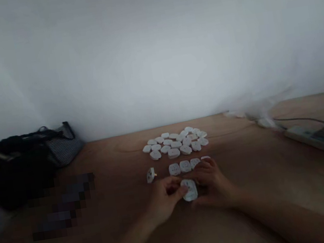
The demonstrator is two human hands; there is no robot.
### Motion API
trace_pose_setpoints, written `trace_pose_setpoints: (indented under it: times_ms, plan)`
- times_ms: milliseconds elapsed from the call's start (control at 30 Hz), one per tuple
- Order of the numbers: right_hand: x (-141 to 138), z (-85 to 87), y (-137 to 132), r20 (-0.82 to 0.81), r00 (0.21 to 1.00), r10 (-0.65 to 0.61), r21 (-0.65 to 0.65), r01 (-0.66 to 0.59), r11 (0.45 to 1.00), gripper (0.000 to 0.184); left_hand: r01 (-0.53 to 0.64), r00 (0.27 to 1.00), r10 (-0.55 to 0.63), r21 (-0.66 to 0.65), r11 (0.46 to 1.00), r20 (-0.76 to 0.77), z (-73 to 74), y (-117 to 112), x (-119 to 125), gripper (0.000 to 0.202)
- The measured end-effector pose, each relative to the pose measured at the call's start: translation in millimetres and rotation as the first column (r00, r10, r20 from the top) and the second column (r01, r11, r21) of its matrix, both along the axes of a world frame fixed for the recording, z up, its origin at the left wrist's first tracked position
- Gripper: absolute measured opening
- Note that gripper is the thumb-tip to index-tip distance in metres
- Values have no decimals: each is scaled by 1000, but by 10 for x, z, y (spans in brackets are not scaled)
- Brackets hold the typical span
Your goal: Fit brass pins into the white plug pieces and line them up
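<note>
The left hand (163, 199) was partly closed, with its thumb pressed against the left edge of a white plastic plug, the held plug (189, 189), which stood slightly tilted just above the table (250, 181). The right hand (212, 183) curved in beside the held plug's right edge, its fingers bent; whether it was gripping the plug or only touching it could not be told.

Just beyond the held plug lay a short row (185, 166) of similar plugs, the last partly hidden behind the right hand's fingers. Farther beyond the held plug sat a loose pile (175, 143) of about two dozen more. A lone plug (150, 175), showing a small brass pin, lay apart to the left of the held plug.

Well to the right of the held plug were a power strip (319, 139), its black cable (301, 118), and crumpled clear plastic (263, 116). Well to its left lay a black bag (19, 167) and a pixelated patch (63, 205) that hid whatever lay there. A pale wall (151, 50) stood behind the table.
</note>
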State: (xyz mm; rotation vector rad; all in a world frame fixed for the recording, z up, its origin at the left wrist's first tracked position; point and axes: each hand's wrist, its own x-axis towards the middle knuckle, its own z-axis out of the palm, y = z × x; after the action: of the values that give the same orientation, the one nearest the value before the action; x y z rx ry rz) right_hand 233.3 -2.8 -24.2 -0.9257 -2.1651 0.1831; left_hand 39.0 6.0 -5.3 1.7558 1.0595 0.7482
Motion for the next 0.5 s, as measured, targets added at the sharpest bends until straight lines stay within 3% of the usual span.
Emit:
trace_pose_setpoints:
  times_ms: [100,200,333,500]
  plan:
    - [22,10,0,15,1000,-4,-28,5,1000,48,31,996,-22,103,994,-81,73,12,-57,25]
    - [59,25,3,-4,1000,-31,-35,31,999,47,84,943,28,321,943,-331,178,37,-186,18]
    - [92,31,13,-8,997,-77,-46,77,996,47,244,843,-52,296,923,-535,247,56,-311,16]
    - [89,44,15,28,998,-56,-52,58,997,46,329,815,-69,362,872,-575,168,67,-303,22]
